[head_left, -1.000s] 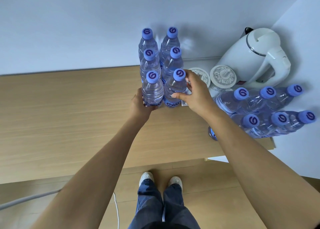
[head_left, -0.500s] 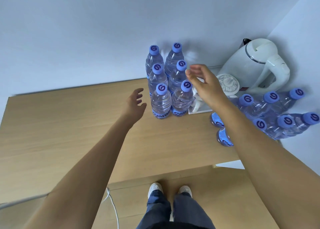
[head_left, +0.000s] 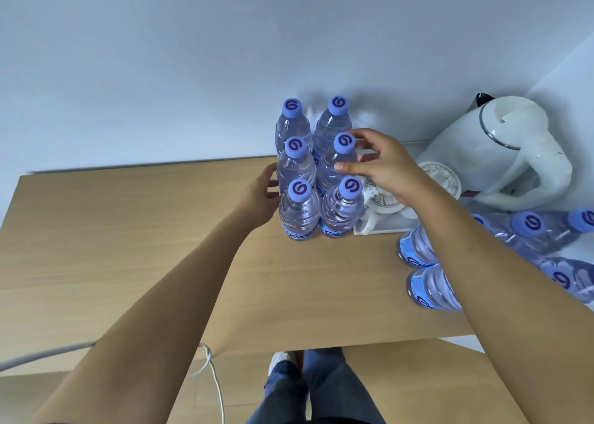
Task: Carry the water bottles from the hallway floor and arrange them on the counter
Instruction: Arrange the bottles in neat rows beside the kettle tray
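Observation:
Several clear water bottles with blue caps stand upright in two rows on the wooden counter (head_left: 128,247), against the wall. The front pair (head_left: 300,213) is nearest me. My left hand (head_left: 260,195) sits at the left side of the middle-left bottle (head_left: 295,163), fingers relaxed and touching or almost touching it. My right hand (head_left: 382,166) hovers at the right of the middle-right bottle (head_left: 340,160), fingers spread, thumb close to its shoulder. A second group of bottles (head_left: 427,282) leans at the counter's right end, partly behind my right forearm.
A white electric kettle (head_left: 501,153) stands at the back right beside lidded white cups on a small tray (head_left: 382,227). A white cable (head_left: 215,382) hangs below the counter's front edge. My legs and shoes show on the wooden floor.
Both hands let go of the front two bottles, drew back, and now reach toward the middle pair, the left at its side and the right near its cap. The camera view has shifted.

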A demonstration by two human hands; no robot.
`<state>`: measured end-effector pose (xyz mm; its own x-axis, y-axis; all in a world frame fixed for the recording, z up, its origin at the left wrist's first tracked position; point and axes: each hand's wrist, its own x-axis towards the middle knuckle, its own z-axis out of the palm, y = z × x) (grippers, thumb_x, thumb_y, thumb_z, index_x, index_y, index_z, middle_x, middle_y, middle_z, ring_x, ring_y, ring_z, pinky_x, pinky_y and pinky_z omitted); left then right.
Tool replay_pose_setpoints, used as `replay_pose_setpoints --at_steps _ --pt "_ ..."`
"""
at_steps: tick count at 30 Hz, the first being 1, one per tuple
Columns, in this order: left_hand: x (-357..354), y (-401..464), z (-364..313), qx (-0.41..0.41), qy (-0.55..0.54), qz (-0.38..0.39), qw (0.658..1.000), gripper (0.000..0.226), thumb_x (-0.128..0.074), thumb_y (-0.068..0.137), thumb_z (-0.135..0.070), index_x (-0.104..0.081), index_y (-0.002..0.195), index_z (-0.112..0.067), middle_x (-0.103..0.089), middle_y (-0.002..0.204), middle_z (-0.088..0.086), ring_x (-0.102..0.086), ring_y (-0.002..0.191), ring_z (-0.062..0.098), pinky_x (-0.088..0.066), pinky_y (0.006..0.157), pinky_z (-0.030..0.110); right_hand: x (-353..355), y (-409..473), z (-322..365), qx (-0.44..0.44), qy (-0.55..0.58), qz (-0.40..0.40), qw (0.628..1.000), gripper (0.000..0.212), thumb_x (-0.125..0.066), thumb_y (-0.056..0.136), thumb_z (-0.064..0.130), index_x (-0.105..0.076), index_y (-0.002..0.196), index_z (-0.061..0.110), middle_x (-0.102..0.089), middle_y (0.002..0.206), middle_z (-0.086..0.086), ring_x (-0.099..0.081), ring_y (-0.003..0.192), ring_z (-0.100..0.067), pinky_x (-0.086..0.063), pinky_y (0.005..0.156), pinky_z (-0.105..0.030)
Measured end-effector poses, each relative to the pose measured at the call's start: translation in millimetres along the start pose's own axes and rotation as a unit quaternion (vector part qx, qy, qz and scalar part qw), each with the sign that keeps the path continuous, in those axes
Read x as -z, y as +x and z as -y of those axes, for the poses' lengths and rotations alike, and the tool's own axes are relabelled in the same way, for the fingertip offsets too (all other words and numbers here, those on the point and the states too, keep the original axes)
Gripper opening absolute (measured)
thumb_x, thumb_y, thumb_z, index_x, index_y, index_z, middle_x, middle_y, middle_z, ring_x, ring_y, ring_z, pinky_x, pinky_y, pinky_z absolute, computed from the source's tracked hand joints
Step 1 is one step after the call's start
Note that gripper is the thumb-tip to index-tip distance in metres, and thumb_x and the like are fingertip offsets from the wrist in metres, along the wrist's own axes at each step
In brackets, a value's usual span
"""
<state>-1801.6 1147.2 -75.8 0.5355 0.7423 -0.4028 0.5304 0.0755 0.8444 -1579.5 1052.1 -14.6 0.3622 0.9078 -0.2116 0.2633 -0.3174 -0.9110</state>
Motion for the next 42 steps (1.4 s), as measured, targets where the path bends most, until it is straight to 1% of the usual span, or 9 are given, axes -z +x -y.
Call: replay_pose_setpoints --at_steps 6,9,13,17,23,28,31,37,42 --pt "-3 8 1 -0.011 0.007 -0.014 1.000 0.059 -0.057 0.088 0.003 -0.042 0.137 -0.026 -0.060 0.111 0.007 -0.065 0.067 -0.004 -0.050 0.053 0.014 5 11 -8 0.011 -0.043 0.023 0.999 0.047 -0.088 0.071 0.023 -0.063 0.109 0.036 -0.059 0.091 0.023 -0.053 0.081 0.004 -0.043 0.084 -0.024" --pt "-5 8 3 -0.019 0.000 -0.018 1.000 0.059 -0.060 0.087 0.004 -0.044 0.136 -0.025 -0.061 0.107 0.005 -0.063 0.072 -0.009 -0.050 0.056 0.012 5 12 -10 0.019 -0.042 0.025 0.999 0.047 -0.088 0.070 0.025 -0.063 0.109 0.037 -0.061 0.095 0.021 -0.056 0.086 0.000 -0.044 0.085 -0.025" --pt "0 8 1 -0.002 -0.008 0.005 1.000 0.063 -0.059 0.087 0.005 -0.042 0.139 -0.029 -0.059 0.113 0.004 -0.067 0.078 0.004 -0.051 0.058 0.015 8 11 -7 0.007 -0.038 0.044 0.998 0.041 -0.084 0.073 0.041 -0.065 0.110 0.040 -0.065 0.110 0.012 -0.061 0.101 -0.008 -0.048 0.089 -0.028" --pt "10 13 -3 0.007 0.032 -0.035 0.999 0.054 -0.051 0.093 0.001 -0.043 0.139 -0.024 -0.057 0.125 0.009 -0.063 0.104 0.024 -0.055 0.081 0.041 10 13 4 -0.001 -0.005 0.024 1.000 0.015 -0.062 0.088 0.058 -0.067 0.094 0.045 -0.070 0.109 0.009 -0.065 0.107 -0.010 -0.051 0.099 -0.040" --pt "23 32 -24 0.010 0.002 -0.085 0.996 0.053 -0.058 0.094 -0.012 -0.039 0.142 -0.026 -0.054 0.130 0.004 -0.061 0.110 0.020 -0.051 0.077 0.032 15 35 9 -0.003 -0.023 -0.055 0.998 0.031 -0.065 0.092 0.040 -0.064 0.115 0.019 -0.066 0.104 0.005 -0.063 0.091 -0.010 -0.046 0.080 -0.028" --pt "23 45 -38 0.012 -0.021 -0.043 0.999 0.056 -0.058 0.093 -0.006 -0.038 0.141 -0.026 -0.055 0.125 0.004 -0.064 0.086 0.012 -0.050 0.071 0.021 16 55 3 -0.037 -0.054 -0.011 0.998 0.052 -0.076 0.086 0.030 -0.056 0.132 0.018 -0.059 0.124 -0.005 -0.058 0.109 -0.018 -0.044 0.085 -0.028" --pt "21 49 -39 0.006 -0.022 -0.051 0.998 0.050 -0.054 0.093 -0.001 -0.041 0.136 -0.024 -0.057 0.120 0.005 -0.062 0.088 0.017 -0.049 0.072 0.025 12 63 -3 -0.045 -0.039 0.020 0.998 0.048 -0.078 0.083 0.033 -0.055 0.123 0.023 -0.059 0.122 -0.002 -0.057 0.112 -0.017 -0.046 0.089 -0.029" --pt "18 53 -35 0.001 -0.016 -0.061 0.998 0.047 -0.052 0.091 0.001 -0.044 0.130 -0.024 -0.057 0.106 -0.004 -0.058 0.082 0.011 -0.046 0.064 0.022 11 68 -11 -0.028 -0.025 0.016 0.999 0.041 -0.081 0.079 0.035 -0.053 0.108 0.028 -0.055 0.103 0.009 -0.057 0.100 -0.014 -0.044 0.074 -0.023" --pt "18 51 -35 0.006 -0.044 -0.050 0.998 0.051 -0.050 0.093 0.001 -0.042 0.133 -0.029 -0.056 0.105 -0.012 -0.065 0.079 0.008 -0.049 0.058 0.016 11 67 -11 -0.031 -0.023 0.009 0.999 0.042 -0.081 0.079 0.034 -0.054 0.111 0.028 -0.057 0.107 0.009 -0.057 0.104 -0.013 -0.045 0.085 -0.027"
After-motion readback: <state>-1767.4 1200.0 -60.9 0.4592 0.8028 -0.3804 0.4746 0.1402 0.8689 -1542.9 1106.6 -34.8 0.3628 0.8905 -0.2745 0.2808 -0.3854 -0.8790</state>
